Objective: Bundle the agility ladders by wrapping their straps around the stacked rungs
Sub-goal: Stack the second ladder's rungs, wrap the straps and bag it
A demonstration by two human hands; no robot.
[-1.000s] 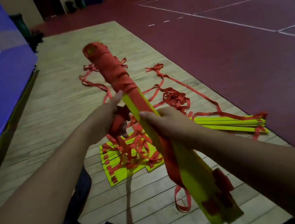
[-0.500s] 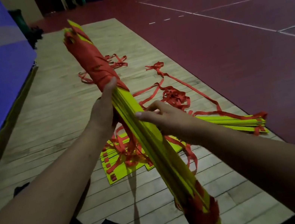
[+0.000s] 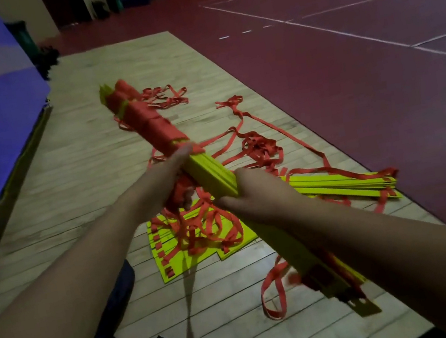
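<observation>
Wrapping under way: the left hand (image 3: pixel 175 174) grips the stacked rungs (image 3: pixel 211 170) where the orange strap (image 3: pixel 147 119) winding ends, the length beyond its fingers mostly covered. The right hand (image 3: pixel 256 195) clasps the bare yellow stretch just behind; the next turn probably needs slack pulled taut between both grips.

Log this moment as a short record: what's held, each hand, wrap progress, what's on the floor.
held: rung bundle, pointing away from the person
left hand: grips the bundle where the wrap ends
right hand: grips the bare yellow middle
wrap: red strap wound round the far part; middle bare
floor: loose ladders, tangled straps on wooden boards
</observation>
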